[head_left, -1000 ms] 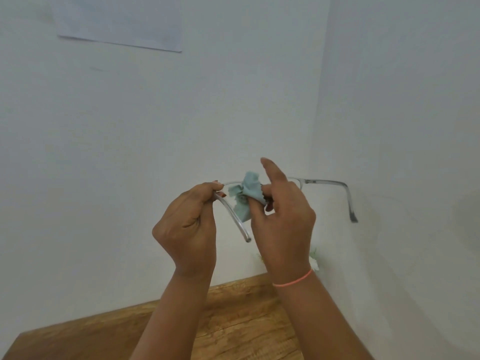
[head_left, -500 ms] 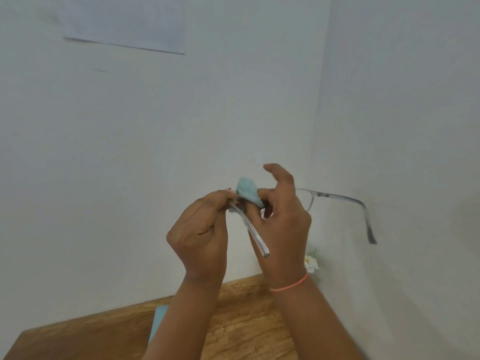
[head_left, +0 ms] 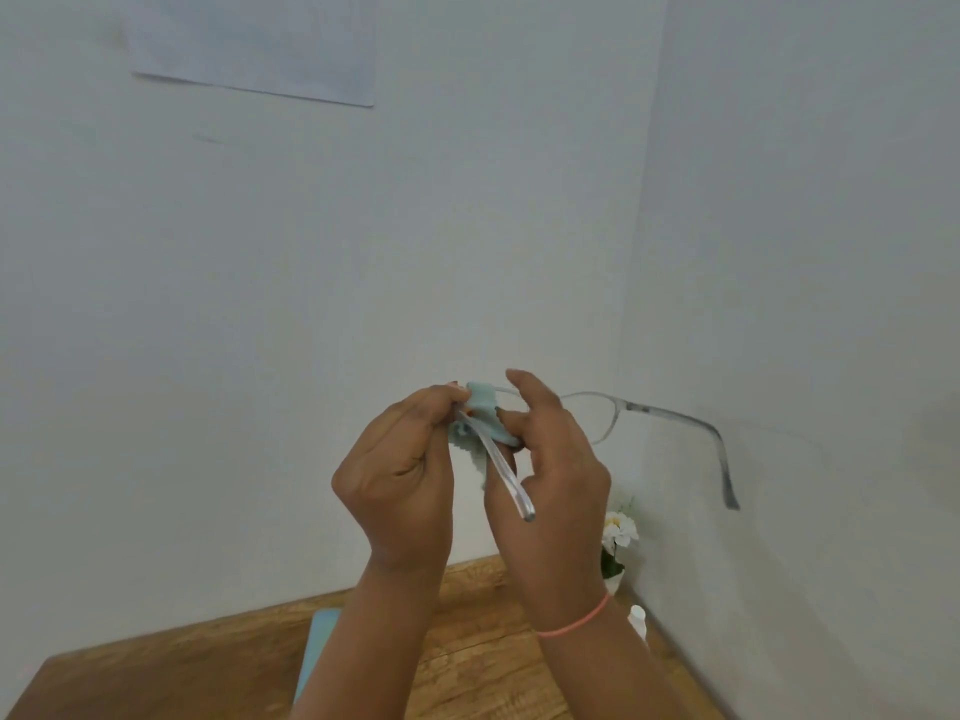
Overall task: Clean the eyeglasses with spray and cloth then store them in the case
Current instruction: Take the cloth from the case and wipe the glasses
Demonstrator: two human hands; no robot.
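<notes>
We see both hands raised in front of a white wall, above the far edge of a wooden bench (head_left: 478, 662). Between them are the eyeglasses (head_left: 670, 415), held up in the air, well clear of the bench, with their front facing away from us. The left hand (head_left: 395, 475) has a tight grip: its thumb and fingertips pinch the frame at the left corner, and that side's arm sticks out toward us, slanting down across the right hand. The right hand (head_left: 556, 485) grips a crumpled pale green cloth (head_left: 485, 407), pinching it against the left lens between thumb and middle fingers, while its forefinger stands up free. The right lens and the other arm of the frame reach out bare to the right, the arm's tip bending downward. A pink band (head_left: 576, 621) circles the right wrist.

On the bench, a flat pale blue object (head_left: 317, 646) lies partly hidden behind the left forearm; we cannot tell what it is. In the corner by the right wall stands a small pot of white flowers (head_left: 621, 530), and just beside it, nearer to us, the top of a white bottle (head_left: 638, 618). A sheet of paper (head_left: 260, 44) hangs on the wall, high to the left.
</notes>
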